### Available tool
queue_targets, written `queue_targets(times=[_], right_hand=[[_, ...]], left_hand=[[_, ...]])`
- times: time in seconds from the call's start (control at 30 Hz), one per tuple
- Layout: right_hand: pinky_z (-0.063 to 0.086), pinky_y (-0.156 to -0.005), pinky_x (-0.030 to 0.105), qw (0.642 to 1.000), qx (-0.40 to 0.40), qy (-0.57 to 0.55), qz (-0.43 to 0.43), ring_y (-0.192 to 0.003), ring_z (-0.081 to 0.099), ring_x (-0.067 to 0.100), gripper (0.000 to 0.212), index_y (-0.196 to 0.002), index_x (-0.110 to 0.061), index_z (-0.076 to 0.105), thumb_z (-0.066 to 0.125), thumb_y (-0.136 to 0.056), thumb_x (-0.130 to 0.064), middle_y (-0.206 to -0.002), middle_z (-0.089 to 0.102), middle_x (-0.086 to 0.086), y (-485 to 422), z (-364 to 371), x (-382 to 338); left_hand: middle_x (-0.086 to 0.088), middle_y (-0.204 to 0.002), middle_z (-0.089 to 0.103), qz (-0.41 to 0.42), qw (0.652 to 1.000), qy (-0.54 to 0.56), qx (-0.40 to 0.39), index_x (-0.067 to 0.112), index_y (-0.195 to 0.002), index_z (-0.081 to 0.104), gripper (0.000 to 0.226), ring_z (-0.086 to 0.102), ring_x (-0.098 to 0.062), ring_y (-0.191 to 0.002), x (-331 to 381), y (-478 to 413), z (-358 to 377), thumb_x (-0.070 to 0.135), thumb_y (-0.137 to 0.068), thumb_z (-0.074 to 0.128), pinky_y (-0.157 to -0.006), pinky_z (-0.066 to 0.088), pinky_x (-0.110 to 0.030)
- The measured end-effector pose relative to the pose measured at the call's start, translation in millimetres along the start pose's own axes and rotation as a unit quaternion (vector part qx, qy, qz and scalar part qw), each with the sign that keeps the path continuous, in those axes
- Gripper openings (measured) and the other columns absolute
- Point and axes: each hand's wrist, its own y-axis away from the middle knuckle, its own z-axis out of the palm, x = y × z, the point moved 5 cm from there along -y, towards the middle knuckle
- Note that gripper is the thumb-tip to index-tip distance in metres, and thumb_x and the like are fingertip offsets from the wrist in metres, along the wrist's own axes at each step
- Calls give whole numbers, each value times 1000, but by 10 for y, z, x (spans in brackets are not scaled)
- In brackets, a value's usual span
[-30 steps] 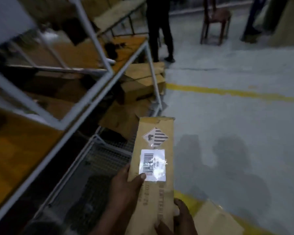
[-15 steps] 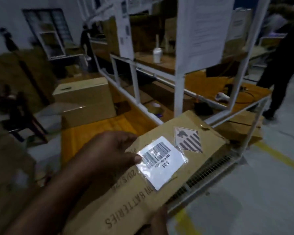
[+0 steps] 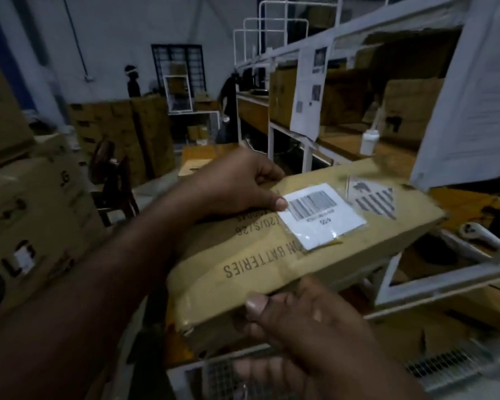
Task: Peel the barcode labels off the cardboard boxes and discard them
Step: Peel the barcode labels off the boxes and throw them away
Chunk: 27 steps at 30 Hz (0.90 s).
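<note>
Head view: dim, slightly blurred.
cardboard box: centre frame, held up by both hands.
right hand: grips the near edge.
left hand: curled over the far edge, thumb at the label corner.
barcode label: flat on the top face; likely tears if the thumb catches only the film.

White bottle on rack shelf; chair at left; barred window behind

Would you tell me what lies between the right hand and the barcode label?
In the head view, only the cardboard box face, printed BATTERIES, lies between the right hand and the barcode label.
</note>
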Motion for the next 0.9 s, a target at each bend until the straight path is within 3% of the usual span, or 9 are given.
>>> queue_targets(times=[0.03,0.07,0.17,0.33,0.4,0.47,0.57,0.7,0.9], right_hand=[[58,-65,46,996,-93,-2,4,-94,70,34,79,-116,-16,57,93,-46,-22,-117,61,21,-33,19,-58],[57,-65,46,994,-83,34,59,-100,67,36,80,-118,-14,56,95,-48,-21,-118,61,21,-25,224,28],[58,-68,45,991,-81,83,68,-104,67,31,70,-118,-15,58,87,-55,-26,-117,65,15,-415,145,170],[56,-68,27,933,-175,315,16,-78,69,14,25,-109,-38,65,70,-86,-33,-88,73,4,-639,-75,-354],[58,-77,29,878,-105,456,-103,-74,68,5,16,-100,-40,70,66,-85,-43,-83,73,-5,-870,-259,-734],[58,-72,26,836,-22,505,-213,-76,66,-2,25,-108,-41,68,64,-85,-47,-82,71,-12,-1121,-369,-1081],[55,-62,22,750,42,561,-348,-76,62,-1,29,-115,-36,66,59,-88,-47,-86,65,-15,-1569,-413,-1417],[45,-74,28,640,75,640,-418,-88,50,6,32,-117,-28,66,55,-93,-44,-96,50,-11,-2110,-423,-1562],[42,-78,29,613,36,657,-438,-95,47,9,20,-101,-29,69,57,-92,-40,-94,51,-10,-2221,-360,-1537]], left_hand=[[8,-121,67,-1,1000,-9,-9,24,-131,60,53,61,-5,-99,-64,-78,119,31,-81,76,-85,50,-27],[7,-124,67,-7,1000,-14,-19,23,-132,60,53,60,-6,-101,-156,-154,240,29,-82,76,-83,48,-26],[7,-130,64,-42,999,-3,-23,25,-136,57,57,54,-3,-99,-457,-310,463,30,-82,77,-71,39,-15],[9,-132,61,-105,994,25,-13,29,-136,56,57,57,-8,-111,-756,-565,432,31,-83,76,-88,45,-26],[14,-126,62,-128,991,40,-23,33,-134,57,55,58,-5,-104,-834,-653,409,31,-82,76,-81,46,-23],[17,-122,62,-141,988,49,-32,35,-131,58,54,59,-1,-100,-903,-727,397,31,-81,77,-78,46,-19],[16,-121,66,-155,985,70,-33,38,-128,60,53,62,0,-103,-998,-787,399,32,-79,78,-92,51,-30],[19,-116,69,-170,980,104,-28,44,-121,63,47,65,-1,-104,-1109,-803,431,32,-79,78,-96,53,-39],[24,-123,64,-172,979,107,-23,50,-113,67,37,59,2,-115,-1185,-845,419,38,-80,76,-103,48,-40]])
